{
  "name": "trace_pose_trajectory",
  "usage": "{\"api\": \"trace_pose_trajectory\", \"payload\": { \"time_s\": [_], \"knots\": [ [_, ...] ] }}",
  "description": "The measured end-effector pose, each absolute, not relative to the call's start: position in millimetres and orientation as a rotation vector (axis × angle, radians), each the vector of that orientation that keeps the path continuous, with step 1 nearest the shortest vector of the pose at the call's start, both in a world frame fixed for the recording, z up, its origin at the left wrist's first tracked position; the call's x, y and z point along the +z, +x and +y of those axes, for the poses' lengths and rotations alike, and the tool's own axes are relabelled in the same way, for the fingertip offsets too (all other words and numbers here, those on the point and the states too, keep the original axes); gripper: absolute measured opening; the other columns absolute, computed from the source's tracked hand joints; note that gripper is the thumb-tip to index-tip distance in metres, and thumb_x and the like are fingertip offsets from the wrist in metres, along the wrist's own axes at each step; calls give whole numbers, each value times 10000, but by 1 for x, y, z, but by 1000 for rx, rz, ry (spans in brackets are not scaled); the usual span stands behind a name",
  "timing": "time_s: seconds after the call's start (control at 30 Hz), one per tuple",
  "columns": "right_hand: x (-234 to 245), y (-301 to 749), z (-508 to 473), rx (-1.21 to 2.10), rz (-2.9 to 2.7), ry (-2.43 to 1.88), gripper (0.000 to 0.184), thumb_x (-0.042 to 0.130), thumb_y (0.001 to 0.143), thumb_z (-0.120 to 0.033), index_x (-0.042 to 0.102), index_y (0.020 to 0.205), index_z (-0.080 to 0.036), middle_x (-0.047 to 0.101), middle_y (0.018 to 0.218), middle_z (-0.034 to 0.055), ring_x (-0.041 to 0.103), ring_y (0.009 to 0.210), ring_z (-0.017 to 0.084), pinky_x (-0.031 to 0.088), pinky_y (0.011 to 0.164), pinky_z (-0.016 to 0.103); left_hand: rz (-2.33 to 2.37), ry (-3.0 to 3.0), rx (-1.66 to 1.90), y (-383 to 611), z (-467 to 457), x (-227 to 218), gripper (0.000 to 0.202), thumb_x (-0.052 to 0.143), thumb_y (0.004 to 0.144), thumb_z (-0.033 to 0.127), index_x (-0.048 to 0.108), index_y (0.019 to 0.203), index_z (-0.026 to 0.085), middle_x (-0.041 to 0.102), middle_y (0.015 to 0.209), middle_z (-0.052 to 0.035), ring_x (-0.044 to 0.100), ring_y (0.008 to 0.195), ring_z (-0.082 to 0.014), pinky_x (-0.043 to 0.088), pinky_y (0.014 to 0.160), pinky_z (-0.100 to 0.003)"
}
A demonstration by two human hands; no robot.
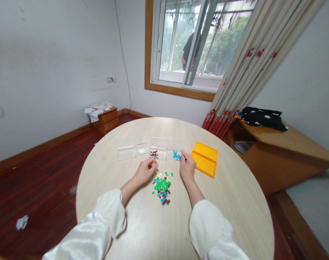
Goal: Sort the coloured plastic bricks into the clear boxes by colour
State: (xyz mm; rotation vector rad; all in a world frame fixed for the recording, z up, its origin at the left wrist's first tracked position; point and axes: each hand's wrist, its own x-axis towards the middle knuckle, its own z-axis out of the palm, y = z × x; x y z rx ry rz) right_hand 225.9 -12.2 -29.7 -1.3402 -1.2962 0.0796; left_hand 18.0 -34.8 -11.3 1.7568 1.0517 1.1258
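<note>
A loose pile of small building bricks (162, 185), mostly green with some brown, blue and cream ones, lies on the table between my forearms. My left hand (146, 170) is at the pile's upper left edge, thumb and fingers pinched together; anything in them is too small to make out. Brown bricks (154, 154) sit in one compartment of a clear plastic box (161, 157) just beyond it. At the box's right end, beside the blue bricks (176, 155) in the other compartment, is my right hand (188, 167). Its fingertips are closed, with their contents hidden.
Right of the box lies an open yellow tray (207, 155). Another clear box (126, 153) stands to the left, with a white piece (142, 151) in its smaller compartment. All rest on a round wooden table (107, 173). A tilted wooden cabinet (286, 151) stands at the right.
</note>
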Motion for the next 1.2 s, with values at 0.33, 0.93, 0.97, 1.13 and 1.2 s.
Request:
{"api": "trace_pose_trajectory", "payload": {
  "time_s": [0.33,0.93,0.97,1.13,1.2],
  "knots": [
    [-30,224,-12,109,-1287,-1333,353,404,839,-269,668,1033,-137,653,1027,141,576,993,216,438,912,403,1002,1773,1079,9,-34,-1,126,550,758,259,573,724,140,519,544,34,475,514,-90,359,522,-201],
    [-12,211,-26,151,-1478,-1240,171,478,742,-196,646,772,-185,622,735,43,545,665,165,443,637,293,821,2257,534,-11,-35,12,201,625,602,87,731,737,192,609,772,-17,549,712,-135,414,683,-223],
    [-11,210,-27,175,-1492,-1233,162,481,736,-194,642,759,-187,612,715,35,540,654,161,439,628,287,825,2270,519,-10,-36,12,194,630,607,92,730,737,195,608,780,-18,549,727,-138,412,701,-227],
    [-7,202,-38,363,-1662,-1170,117,507,695,-156,616,679,-194,585,664,10,526,660,155,423,647,281,819,2303,499,-9,-35,8,163,623,626,100,719,721,191,610,772,-16,547,730,-138,405,718,-228],
    [-6,198,-43,506,-1769,-1118,113,523,664,-125,612,645,-191,582,665,4,525,676,150,419,666,278,800,2292,538,-9,-34,6,152,620,620,100,712,711,180,619,762,-18,545,722,-138,405,718,-231]
  ]
}}
